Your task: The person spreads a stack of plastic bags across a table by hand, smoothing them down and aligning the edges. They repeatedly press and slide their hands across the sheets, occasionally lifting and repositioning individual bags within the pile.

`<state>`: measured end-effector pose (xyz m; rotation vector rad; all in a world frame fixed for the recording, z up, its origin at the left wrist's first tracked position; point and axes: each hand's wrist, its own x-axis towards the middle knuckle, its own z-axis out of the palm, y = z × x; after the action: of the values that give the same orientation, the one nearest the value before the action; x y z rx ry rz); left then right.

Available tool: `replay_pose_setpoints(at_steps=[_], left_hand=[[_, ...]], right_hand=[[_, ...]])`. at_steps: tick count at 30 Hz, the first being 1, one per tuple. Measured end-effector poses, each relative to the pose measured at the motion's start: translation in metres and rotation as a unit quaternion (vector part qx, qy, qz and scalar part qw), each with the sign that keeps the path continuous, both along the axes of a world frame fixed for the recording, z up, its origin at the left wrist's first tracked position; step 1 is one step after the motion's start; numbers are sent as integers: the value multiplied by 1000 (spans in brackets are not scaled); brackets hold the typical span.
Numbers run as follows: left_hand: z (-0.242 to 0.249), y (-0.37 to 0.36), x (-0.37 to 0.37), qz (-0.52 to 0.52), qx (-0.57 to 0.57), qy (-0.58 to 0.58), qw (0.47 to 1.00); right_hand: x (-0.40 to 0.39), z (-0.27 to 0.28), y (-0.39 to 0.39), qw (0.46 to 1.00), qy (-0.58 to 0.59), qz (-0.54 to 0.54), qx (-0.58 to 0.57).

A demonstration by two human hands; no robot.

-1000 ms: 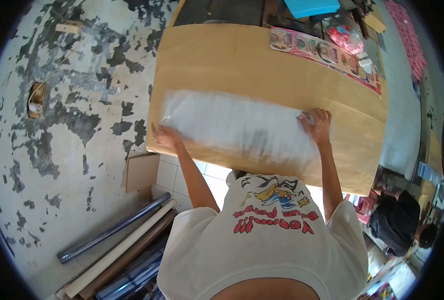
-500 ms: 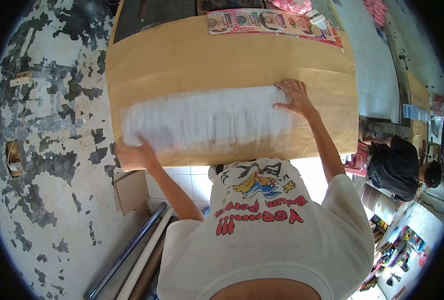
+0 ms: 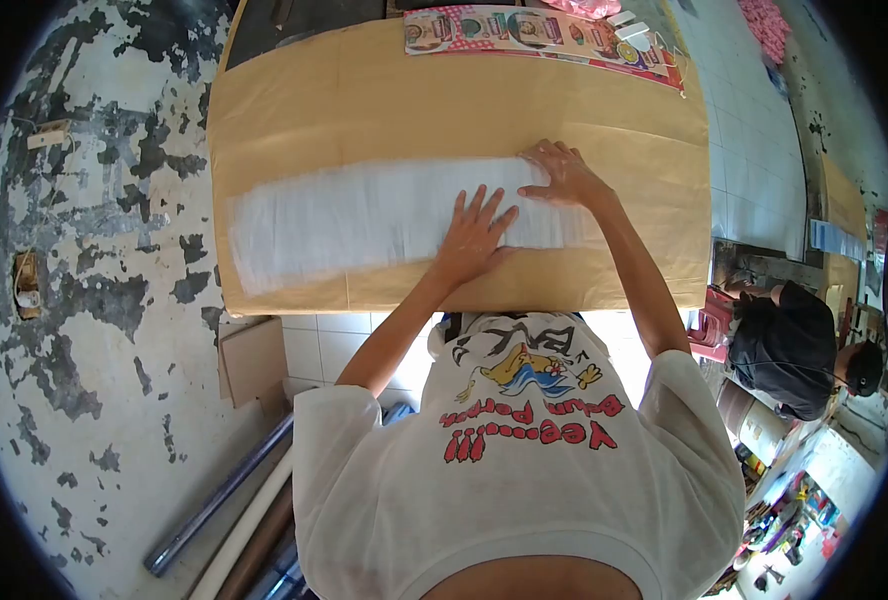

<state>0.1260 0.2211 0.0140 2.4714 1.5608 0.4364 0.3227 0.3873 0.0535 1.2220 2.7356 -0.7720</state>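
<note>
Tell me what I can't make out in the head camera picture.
Head view:
White sheet: blurred, so single or layered can't be told.
Surface beneath the left hand: hidden by that hand.
Lettering on the printed strip: mostly too small.
Pink bundle: cut off by the top edge.
White roll: lower end cut off by the bottom edge.

A peeling grey-and-white wall (image 3: 114, 250) fills the left of the view, with a brown board (image 3: 254, 360) leaning at its foot near a shiny dark-blue roll (image 3: 219, 498), a white roll (image 3: 244, 525) and a brown roll (image 3: 259, 550). At the top, a white plug (image 3: 632, 38) rests on a colourful printed strip (image 3: 504, 30), just beside pink plastic (image 3: 586, 7). To the right, a person in a black shirt (image 3: 784, 350) is beside a red plastic stool (image 3: 709, 325).
</note>
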Motion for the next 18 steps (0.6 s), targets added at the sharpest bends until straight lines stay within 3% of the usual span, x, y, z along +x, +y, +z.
replay_pose_setpoints(at_steps=[5,8,12,15,17,18], left_hand=[[-14,-4,7,28,50,-30,998],[-15,-7,4,48,24,-50,997],[2,-26,-43,229,21,-3,973],[-16,-46,-139,412,54,126,901],[-18,-67,-203,560,-9,169,811],[-44,-87,-246,577,26,81,812]], right_hand=[[-8,-16,0,998,-7,1,61],[-25,-32,-24,984,89,-8,155],[-29,-30,-32,973,115,-16,197],[-32,-22,-36,977,91,-25,190],[-33,-25,-36,977,89,-28,193],[-34,-23,-37,977,81,-31,197]])
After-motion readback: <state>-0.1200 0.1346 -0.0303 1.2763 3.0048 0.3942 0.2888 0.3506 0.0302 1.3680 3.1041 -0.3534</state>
